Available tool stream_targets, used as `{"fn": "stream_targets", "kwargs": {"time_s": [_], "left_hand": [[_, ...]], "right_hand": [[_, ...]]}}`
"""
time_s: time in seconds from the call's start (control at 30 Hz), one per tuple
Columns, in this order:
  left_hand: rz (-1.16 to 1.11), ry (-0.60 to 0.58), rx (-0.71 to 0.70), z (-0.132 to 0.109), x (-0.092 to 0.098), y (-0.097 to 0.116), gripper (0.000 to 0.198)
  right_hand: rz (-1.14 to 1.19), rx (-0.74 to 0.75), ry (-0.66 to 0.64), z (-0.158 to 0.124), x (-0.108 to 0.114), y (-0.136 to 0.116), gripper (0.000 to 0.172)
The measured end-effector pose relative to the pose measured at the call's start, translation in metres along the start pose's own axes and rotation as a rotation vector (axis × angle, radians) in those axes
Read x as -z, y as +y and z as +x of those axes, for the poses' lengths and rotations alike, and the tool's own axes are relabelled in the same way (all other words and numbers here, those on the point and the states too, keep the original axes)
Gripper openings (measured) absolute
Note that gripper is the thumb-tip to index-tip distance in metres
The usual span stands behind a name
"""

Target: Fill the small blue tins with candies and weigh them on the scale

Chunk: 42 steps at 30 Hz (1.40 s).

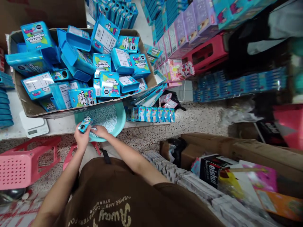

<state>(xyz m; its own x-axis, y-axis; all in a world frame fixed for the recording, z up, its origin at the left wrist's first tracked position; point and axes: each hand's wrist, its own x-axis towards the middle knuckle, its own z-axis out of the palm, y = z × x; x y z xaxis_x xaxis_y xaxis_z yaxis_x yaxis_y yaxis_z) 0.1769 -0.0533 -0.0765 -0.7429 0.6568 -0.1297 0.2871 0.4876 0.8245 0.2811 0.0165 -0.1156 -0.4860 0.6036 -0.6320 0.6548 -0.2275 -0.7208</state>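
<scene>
Left first: a digital scale (36, 125) on the worktop (59, 124). Now the left hand (81, 136), fingers wrapped round a Caramelo Macizo carton (84, 125), white candies (87, 119) at its mouth, over the turquoise basin (122, 121). Beside it, the right hand (100, 131) reaches in, fingers bunched; can't tell if they're gripping candies. Filling, apparently; next calls for a steady carton.

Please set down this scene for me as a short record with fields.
Left hand: holds a small blue box, white candies showing at its top
Right hand: at the near side of the turquoise basin, fingers close to the held box; grip unclear
Basin contents: many more white candies
Carton: open cardboard carton behind the basin, full of blue Caramelo Macizo boxes
Left of basin: white digital scale
</scene>
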Motion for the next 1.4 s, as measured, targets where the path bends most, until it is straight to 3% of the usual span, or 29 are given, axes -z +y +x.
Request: {"fn": "stream_targets", "kwargs": {"time_s": [0.1,0.23,0.3,0.4,0.5,0.67,0.87,1.07,1.23,1.4], "left_hand": [[0.033,-0.002,-0.074,-0.002,0.002,0.007,0.048],[-0.010,-0.070,-0.141,-0.007,0.002,0.016,0.041],[-0.024,-0.102,-0.154,-0.010,0.000,0.019,0.039],[0.001,-0.161,-0.211,-0.015,-0.004,0.025,0.036],[0.047,-0.220,-0.296,-0.022,-0.009,0.033,0.034],[0.075,-0.287,-0.389,-0.030,-0.015,0.044,0.042],[0.099,-0.322,-0.426,-0.028,-0.019,0.044,0.054],[0.103,-0.325,-0.376,-0.029,-0.026,0.041,0.046],[0.087,-0.295,-0.349,-0.029,-0.029,0.040,0.043],[0.089,-0.296,-0.335,-0.029,-0.029,0.042,0.039]], "right_hand": [[0.444,-0.119,0.052,-0.002,0.010,0.001,0.036],[0.666,-0.172,0.101,-0.014,0.035,-0.004,0.041],[0.922,-0.195,0.088,-0.025,0.052,-0.013,0.038],[1.371,-0.157,0.065,-0.043,0.073,-0.036,0.031],[1.547,-0.056,0.152,-0.058,0.080,-0.063,0.028],[1.513,0.020,0.329,-0.069,0.069,-0.089,0.034],[1.413,0.058,0.418,-0.070,0.056,-0.089,0.037],[1.293,0.145,0.552,-0.066,0.051,-0.090,0.034],[1.212,0.219,0.589,-0.067,0.049,-0.089,0.031],[1.183,0.205,0.575,-0.066,0.049,-0.088,0.038]]}}
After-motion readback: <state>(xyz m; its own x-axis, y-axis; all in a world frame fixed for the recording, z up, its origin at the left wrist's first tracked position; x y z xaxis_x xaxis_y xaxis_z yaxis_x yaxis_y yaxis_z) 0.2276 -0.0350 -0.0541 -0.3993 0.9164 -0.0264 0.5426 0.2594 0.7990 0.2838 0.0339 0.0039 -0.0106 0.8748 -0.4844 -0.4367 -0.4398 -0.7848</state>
